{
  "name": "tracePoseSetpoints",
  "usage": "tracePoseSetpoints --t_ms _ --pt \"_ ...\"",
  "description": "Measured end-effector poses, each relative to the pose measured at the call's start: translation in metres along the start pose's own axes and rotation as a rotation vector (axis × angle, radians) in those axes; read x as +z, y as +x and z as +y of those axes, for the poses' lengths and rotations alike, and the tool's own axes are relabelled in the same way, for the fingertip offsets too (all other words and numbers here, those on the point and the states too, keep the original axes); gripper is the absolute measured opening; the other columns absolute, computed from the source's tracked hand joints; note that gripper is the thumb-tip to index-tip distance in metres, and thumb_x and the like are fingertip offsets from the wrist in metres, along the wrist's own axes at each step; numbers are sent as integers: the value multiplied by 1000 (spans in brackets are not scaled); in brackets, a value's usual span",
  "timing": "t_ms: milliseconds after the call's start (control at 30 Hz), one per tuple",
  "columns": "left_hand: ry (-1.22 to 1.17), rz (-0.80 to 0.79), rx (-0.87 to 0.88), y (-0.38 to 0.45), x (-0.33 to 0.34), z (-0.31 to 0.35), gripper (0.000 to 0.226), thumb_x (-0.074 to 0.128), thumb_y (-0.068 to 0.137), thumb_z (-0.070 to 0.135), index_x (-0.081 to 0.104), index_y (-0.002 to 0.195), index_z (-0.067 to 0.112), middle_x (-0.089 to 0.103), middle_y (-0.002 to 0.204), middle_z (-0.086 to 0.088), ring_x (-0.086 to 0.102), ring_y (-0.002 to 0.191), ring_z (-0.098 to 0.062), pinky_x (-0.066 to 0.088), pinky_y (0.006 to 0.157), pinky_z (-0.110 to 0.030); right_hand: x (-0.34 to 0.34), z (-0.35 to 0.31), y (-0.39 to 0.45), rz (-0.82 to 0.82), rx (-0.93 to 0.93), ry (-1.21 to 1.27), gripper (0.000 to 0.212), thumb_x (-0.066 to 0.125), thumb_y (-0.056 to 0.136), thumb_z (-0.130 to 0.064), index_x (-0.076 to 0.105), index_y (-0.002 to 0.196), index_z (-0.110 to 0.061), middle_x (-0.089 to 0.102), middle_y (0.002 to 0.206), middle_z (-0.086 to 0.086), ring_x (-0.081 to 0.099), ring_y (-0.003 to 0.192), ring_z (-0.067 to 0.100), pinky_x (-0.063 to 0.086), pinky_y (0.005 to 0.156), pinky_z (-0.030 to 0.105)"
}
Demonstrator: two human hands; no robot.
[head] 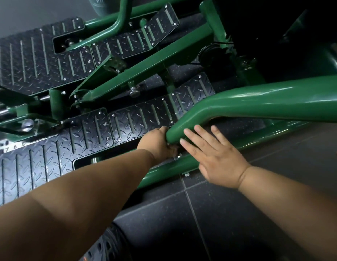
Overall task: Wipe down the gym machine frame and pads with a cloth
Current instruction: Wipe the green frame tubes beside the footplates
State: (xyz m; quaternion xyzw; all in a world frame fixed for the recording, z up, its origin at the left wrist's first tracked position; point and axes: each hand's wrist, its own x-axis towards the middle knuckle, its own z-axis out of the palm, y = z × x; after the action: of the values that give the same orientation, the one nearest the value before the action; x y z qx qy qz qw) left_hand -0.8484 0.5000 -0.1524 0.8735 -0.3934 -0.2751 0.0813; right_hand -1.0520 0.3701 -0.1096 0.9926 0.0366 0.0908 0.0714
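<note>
The green gym machine frame (175,53) fills the upper part of the view, its black tread plates (37,59) running down toward the tiled floor (239,213) at the lower right. A thick curved frame tube (258,98) sweeps in from the right edge and bends down to its foot beside the lower rail (164,170). The step in hand is judged to be the wiping of this tube's lower end — though no cloth can be made out. The left hand (158,142) is tucked behind the tube's foot with fingers curled; whether a cloth is bunched inside that grip cannot be told. The right hand (211,155) is laid flat, fingers straight, against the tube's near side, holding nothing. No pads are visible here. The next move would call for a firm stroke around the bend and along the lower rail — with the cloth kept wrapped around the round tube.
</note>
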Motion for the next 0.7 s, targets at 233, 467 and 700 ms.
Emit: tracePoseSetpoints --t_ms 233,467,700 --pt "-218 207 94 -14 -16 28 74 82 72 69 57 130 31 70 116 5 67 104 -20 46 83 -26 14 11 -22 -358 671 681 33 59 93 -24 59 125 -34 65 104 -14 62 95 16 52 87 40" --pt "-328 288 152 -18 -31 49 70 86 75 54 57 133 29 70 118 6 66 104 -15 48 87 -26 11 -9 18 -472 1162 1608 24 57 106 -14 65 127 -22 78 112 3 75 101 21 56 90 33" --pt "-226 -186 231 4 -62 28 119 90 54 58 32 156 37 66 133 11 66 118 -13 51 108 -33 6 1 52 -132 1458 1966 43 37 92 19 62 123 5 69 124 29 67 118 38 51 108 48"
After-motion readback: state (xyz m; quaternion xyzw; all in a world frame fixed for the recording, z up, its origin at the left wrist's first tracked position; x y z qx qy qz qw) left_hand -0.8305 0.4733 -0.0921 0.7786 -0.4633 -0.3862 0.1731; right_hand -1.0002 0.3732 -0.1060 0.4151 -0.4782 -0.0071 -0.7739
